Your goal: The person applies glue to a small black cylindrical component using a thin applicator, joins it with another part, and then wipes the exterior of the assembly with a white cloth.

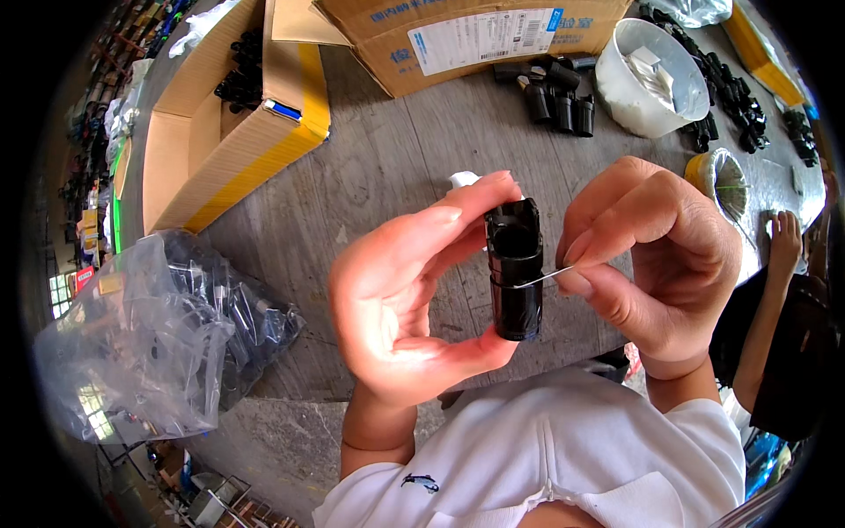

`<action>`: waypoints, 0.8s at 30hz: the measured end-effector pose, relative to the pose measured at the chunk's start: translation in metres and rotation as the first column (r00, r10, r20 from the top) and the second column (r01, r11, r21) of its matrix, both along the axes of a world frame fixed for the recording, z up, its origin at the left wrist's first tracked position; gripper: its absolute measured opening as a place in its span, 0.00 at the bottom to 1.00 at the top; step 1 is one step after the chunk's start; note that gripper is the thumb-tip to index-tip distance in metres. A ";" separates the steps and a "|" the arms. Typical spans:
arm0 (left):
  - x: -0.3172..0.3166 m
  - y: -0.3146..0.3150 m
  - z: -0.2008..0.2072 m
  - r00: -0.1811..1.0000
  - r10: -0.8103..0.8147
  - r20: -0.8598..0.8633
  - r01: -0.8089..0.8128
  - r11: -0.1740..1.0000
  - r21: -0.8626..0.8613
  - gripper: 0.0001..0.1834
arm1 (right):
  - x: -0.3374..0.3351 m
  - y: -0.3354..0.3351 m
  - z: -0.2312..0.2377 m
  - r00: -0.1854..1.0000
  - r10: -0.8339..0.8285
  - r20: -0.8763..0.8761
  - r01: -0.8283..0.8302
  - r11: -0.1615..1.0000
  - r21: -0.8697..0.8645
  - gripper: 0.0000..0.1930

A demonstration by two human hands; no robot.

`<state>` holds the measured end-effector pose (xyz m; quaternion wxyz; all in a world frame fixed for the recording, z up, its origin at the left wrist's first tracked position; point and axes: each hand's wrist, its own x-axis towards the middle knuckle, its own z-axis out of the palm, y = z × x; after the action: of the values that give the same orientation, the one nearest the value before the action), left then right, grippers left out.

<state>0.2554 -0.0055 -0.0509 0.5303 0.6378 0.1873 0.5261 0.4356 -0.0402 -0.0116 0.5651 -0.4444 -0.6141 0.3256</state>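
Observation:
A glossy black plastic cylinder [517, 295] with an open, cut-away upper end stands between the thumb and fingers of my left hand [387, 299]. The thumb presses its lower end and the fingertips its upper end. From the right, my right hand [656, 255] pinches a thin metal pin [547, 276] between thumb and forefinger. The pin's far tip meets the cylinder's side near a ring line at mid-height; whether it goes in or only touches, I cannot tell. A bit of white material [463, 179] shows behind my left fingertips.
An open cardboard box [185, 167] holding black parts stands at left, above a clear plastic bag [150, 343] of dark pieces. Behind are a large carton [480, 44], several black cylinders [562, 104] and a white tub [629, 110]. Another person's hand [783, 238] is at right.

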 end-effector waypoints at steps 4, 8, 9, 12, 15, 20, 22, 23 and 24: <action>-0.002 0.000 0.002 0.994 0.037 -0.105 -0.030 0.997 0.065 0.50 | 0.001 0.000 0.000 1.000 0.022 0.020 -0.022 1.000 -0.012 0.09; -0.001 0.000 0.004 0.982 0.060 -0.181 -0.039 0.992 0.119 0.49 | -0.001 0.000 0.001 0.999 0.014 0.046 -0.013 1.000 -0.018 0.09; -0.001 0.000 0.004 0.979 0.066 -0.195 -0.040 0.990 0.136 0.49 | -0.001 0.000 0.000 0.998 0.011 0.061 -0.011 1.000 -0.011 0.09; 0.000 0.001 0.005 0.959 0.096 -0.268 -0.042 0.978 0.203 0.49 | -0.002 0.001 -0.001 0.993 0.002 0.119 -0.004 1.000 0.016 0.10; 0.000 -0.003 0.009 0.942 0.124 -0.311 -0.066 0.980 0.190 0.44 | -0.003 0.001 -0.002 0.980 -0.031 0.197 0.023 0.999 0.045 0.11; 0.000 -0.006 0.008 0.949 0.145 -0.281 -0.115 0.986 0.122 0.37 | -0.005 0.001 -0.003 0.958 -0.060 0.282 0.038 0.996 0.083 0.11; 0.000 -0.006 0.008 0.932 0.166 -0.323 -0.118 0.980 0.163 0.37 | -0.005 0.001 -0.004 0.952 -0.069 0.297 0.045 0.995 0.086 0.11; 0.001 -0.005 0.008 0.927 0.173 -0.333 -0.119 0.977 0.177 0.37 | -0.006 0.000 -0.004 0.952 -0.074 0.298 0.053 0.996 0.078 0.11; 0.001 -0.005 0.007 0.922 0.181 -0.343 -0.120 0.974 0.192 0.37 | -0.006 0.000 -0.004 0.950 -0.077 0.303 0.059 0.996 0.069 0.11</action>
<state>0.2569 -0.0107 -0.0434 0.3898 0.7488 0.2845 0.4543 0.4292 -0.0398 -0.0160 0.4869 -0.4936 -0.6877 0.2151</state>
